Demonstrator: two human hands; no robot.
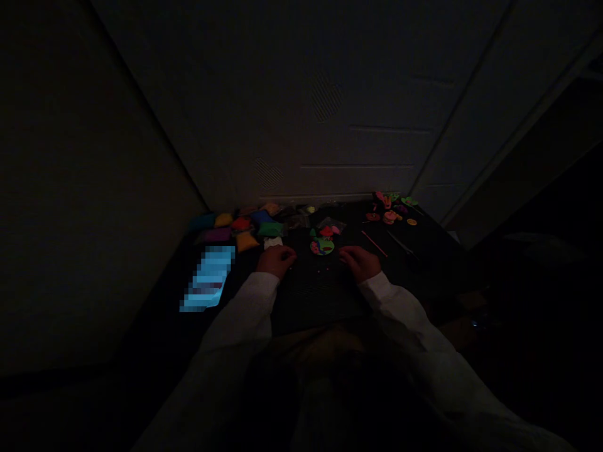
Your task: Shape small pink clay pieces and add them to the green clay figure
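Observation:
Both hands rest low over the dark table (306,289), one on each side of a small round green clay piece (322,245) with pink, red and blue parts. My left hand (276,260) is closed, thumb and fingertips together; in the dim light I cannot make out anything between them. On the other side, my right hand (362,262) is also closed with its fingertips pinched, and what they hold, if anything, is too small to see. Neither hand touches the clay piece. Tiny coloured bits (328,269) lie on the table between the hands.
Bags of coloured clay, including a green one (270,230) and an orange one (246,241), lie back left. A lit screen (210,279) is at the left. At right are a pink stick (374,243), scissors (402,245) and small clay figures (391,216). A wall (358,147) stands behind.

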